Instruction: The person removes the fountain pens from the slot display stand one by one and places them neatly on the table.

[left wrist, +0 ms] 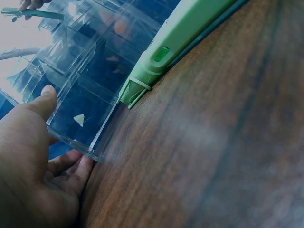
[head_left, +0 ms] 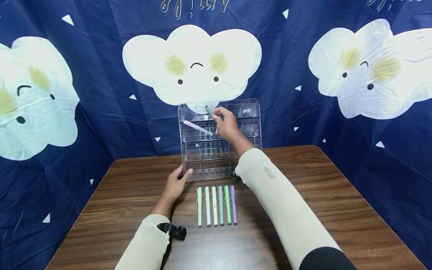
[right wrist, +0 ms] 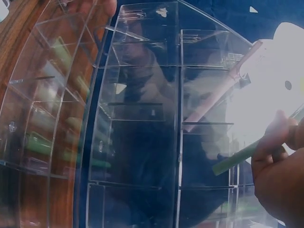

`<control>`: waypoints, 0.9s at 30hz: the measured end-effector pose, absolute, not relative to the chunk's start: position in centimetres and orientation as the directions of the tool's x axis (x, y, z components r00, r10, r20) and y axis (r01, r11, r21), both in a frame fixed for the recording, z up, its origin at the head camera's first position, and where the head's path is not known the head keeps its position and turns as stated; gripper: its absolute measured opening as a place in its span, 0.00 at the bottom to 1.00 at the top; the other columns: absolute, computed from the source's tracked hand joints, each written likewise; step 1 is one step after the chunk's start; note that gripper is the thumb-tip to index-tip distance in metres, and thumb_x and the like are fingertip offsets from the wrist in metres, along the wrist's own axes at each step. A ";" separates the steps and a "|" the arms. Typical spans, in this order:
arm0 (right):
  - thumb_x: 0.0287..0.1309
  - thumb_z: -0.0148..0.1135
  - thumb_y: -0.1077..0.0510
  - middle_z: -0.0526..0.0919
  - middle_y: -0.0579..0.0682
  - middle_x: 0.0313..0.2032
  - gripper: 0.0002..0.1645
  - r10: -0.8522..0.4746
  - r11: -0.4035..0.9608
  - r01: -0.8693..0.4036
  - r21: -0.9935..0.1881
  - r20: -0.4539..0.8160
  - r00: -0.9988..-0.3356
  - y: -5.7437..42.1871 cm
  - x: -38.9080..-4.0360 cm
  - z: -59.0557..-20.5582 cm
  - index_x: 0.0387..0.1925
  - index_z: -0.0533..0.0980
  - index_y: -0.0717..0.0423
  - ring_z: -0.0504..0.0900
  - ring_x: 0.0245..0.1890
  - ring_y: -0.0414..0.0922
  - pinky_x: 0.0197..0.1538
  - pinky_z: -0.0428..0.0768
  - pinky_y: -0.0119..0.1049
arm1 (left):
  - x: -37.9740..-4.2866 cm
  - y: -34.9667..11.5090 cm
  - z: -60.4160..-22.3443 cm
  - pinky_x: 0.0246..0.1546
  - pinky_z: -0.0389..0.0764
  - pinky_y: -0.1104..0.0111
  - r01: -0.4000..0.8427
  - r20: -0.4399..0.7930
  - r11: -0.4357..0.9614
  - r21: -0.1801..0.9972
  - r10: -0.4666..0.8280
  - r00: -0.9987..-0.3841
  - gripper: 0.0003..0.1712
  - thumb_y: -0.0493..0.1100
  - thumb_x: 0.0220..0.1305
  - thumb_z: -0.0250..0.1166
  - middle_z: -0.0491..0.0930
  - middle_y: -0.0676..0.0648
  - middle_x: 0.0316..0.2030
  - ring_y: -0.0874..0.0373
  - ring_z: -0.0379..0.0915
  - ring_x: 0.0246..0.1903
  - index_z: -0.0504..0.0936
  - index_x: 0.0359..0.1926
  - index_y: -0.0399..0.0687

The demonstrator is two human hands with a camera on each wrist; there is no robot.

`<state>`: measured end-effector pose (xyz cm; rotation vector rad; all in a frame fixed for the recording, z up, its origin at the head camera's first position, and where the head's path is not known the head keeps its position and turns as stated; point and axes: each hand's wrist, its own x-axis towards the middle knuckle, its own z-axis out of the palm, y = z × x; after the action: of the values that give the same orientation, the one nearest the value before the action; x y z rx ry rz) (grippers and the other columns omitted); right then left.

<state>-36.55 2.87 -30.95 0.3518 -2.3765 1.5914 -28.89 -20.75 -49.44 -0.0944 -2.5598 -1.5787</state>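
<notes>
A clear plastic display rack [head_left: 206, 175] with tiered compartments stands upright on the table. My left hand [head_left: 174, 186] grips its lower left corner, thumb in front and fingers behind, as the left wrist view [left wrist: 38, 156] also shows. Up by the top tier, my right hand [head_left: 227, 123] pinches a grey-green pen [head_left: 209, 110], which slants down across the rack in the right wrist view [right wrist: 237, 159]. A pale lilac pen [head_left: 198, 128] lies slanted in the upper left part of the rack.
Several capped pens lie side by side in front of the rack, from a light green pen [head_left: 199, 207] at the left to a purple pen [head_left: 234, 205] at the right. Behind the wooden table [head_left: 290, 176] hangs a dark blue curtain [head_left: 283, 131] with cloud prints.
</notes>
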 end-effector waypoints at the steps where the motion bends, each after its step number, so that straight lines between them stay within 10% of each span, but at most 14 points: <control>1: 0.84 0.54 0.56 0.79 0.55 0.60 0.13 -0.060 0.368 -0.344 -0.864 0.347 -0.936 2.9 -36.5 -30.9 0.61 0.78 0.55 0.78 0.21 0.46 0.28 0.78 0.35 | -28.9 -20.7 -49.4 0.60 0.84 0.52 0.121 0.144 0.450 0.885 -0.016 -0.989 0.39 0.60 0.81 0.64 0.83 0.32 0.67 0.40 0.84 0.61 0.68 0.84 0.51; 6: 0.85 0.53 0.57 0.78 0.57 0.61 0.13 -0.083 0.340 -0.383 -0.859 0.379 -0.922 3.1 -36.2 -30.3 0.61 0.76 0.56 0.83 0.27 0.57 0.30 0.78 0.35 | -28.8 -20.7 -49.4 0.62 0.84 0.50 0.118 0.137 0.441 0.890 -0.011 -0.991 0.40 0.59 0.82 0.64 0.81 0.32 0.69 0.38 0.82 0.65 0.65 0.85 0.53; 12: 0.85 0.53 0.58 0.77 0.57 0.62 0.13 -0.115 0.302 -0.433 -0.849 0.419 -0.901 3.2 -35.4 -29.2 0.62 0.76 0.57 0.79 0.22 0.40 0.28 0.77 0.33 | -28.9 -20.7 -49.5 0.65 0.83 0.47 0.106 0.124 0.433 0.895 -0.012 -0.992 0.40 0.60 0.82 0.64 0.79 0.31 0.71 0.37 0.80 0.68 0.64 0.86 0.54; 27: 0.83 0.56 0.60 0.77 0.56 0.55 0.13 -0.185 0.174 -0.505 -0.845 0.476 -0.860 3.5 -32.5 -29.9 0.62 0.76 0.60 0.78 0.21 0.44 0.33 0.84 0.43 | -28.9 -20.8 -49.5 0.71 0.79 0.45 0.101 0.120 0.420 0.902 -0.020 -0.993 0.44 0.62 0.81 0.64 0.77 0.32 0.74 0.38 0.76 0.73 0.60 0.87 0.57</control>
<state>-32.54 3.48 -29.87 0.6634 -2.1879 1.7418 -28.87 -20.76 -49.51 -0.0729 -2.5505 -1.6327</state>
